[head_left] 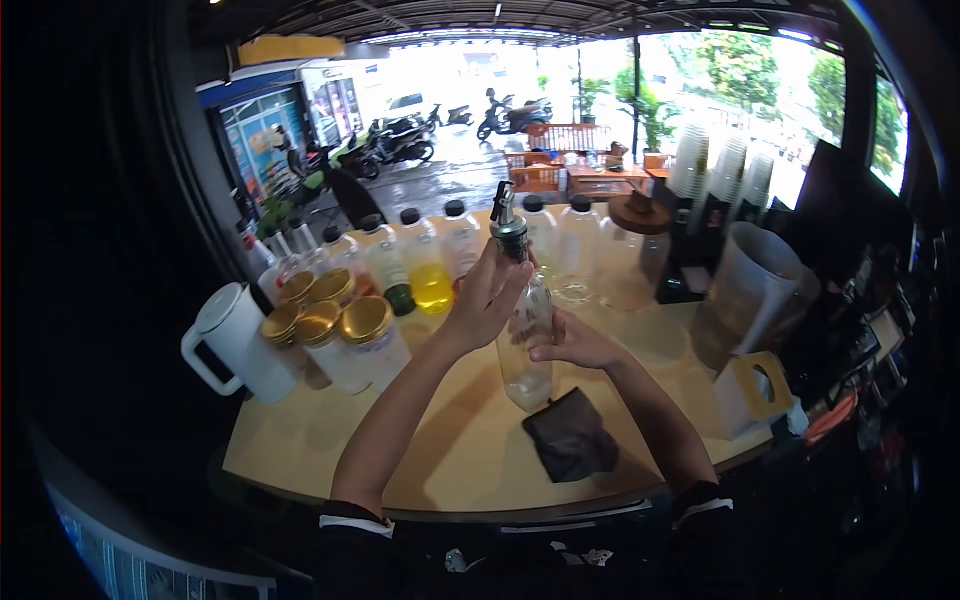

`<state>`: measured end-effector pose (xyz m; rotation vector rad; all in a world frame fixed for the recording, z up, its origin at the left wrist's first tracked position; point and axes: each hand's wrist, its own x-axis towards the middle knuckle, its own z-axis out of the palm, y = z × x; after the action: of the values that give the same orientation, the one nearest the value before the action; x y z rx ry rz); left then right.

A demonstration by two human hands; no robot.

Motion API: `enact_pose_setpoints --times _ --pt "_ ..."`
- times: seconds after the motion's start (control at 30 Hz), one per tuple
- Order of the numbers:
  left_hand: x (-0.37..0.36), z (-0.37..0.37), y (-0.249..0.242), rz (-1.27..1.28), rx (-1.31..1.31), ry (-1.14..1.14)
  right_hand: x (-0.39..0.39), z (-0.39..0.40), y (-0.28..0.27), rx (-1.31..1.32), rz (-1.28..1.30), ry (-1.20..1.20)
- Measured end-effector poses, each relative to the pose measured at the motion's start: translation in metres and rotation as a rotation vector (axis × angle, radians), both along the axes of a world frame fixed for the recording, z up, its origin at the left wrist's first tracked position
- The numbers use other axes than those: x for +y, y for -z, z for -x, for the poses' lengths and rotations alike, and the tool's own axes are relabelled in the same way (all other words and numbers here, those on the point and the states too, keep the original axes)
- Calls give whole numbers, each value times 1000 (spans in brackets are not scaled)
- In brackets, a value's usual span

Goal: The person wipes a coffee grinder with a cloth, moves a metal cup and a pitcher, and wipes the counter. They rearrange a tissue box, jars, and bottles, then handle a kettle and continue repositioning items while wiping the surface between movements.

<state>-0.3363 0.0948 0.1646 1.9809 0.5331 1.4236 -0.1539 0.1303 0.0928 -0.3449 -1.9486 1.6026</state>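
Observation:
A clear glass bottle (527, 375) stands on the wooden counter, nearly upright, with a little pale residue at its base. Its neck carries a metal pour spout (508, 222) with a black lever. My left hand (485, 300) is closed round the bottle's neck just below the spout. Lower down, my right hand (578, 342) grips the bottle's side, thumb across the front. A dark folded cloth (572, 436) lies on the counter right beside the bottle's base, below my right hand.
Gold-lidded jars (367, 320) and a white pitcher (245, 345) stand at left. Several black-capped bottles (432, 285) line the back, one with yellow liquid. At right are a large measuring jug (750, 290), stacked plastic cups (725, 165) and a tissue box (745, 400). The counter (440, 460) has a curved front edge.

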Motion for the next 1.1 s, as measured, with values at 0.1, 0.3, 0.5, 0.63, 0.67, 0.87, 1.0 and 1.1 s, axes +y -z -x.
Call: enact_pose_setpoints --times 0.1,0.3,0.5,0.63,0.67,0.87,1.0,1.1 --pt "-17 51 -5 -188 222 -491 11 56 5 21 -44 85" --pt "-66 152 12 -101 813 -882 64 157 32 1 -317 371" --pt "-80 188 48 -48 878 -881 94 222 45 -48 -386 517" --pt "-80 193 53 -47 880 -852 112 253 58 33 -354 506" --pt "-80 192 53 -45 863 -847 117 260 62 76 -343 503" --pt "-80 195 51 -42 905 -854 112 282 61 181 -292 492" --pt "-78 196 51 -42 902 -848 121 291 67 141 -228 425" --pt "-79 195 49 -41 906 -849 126 294 69 110 -197 411"
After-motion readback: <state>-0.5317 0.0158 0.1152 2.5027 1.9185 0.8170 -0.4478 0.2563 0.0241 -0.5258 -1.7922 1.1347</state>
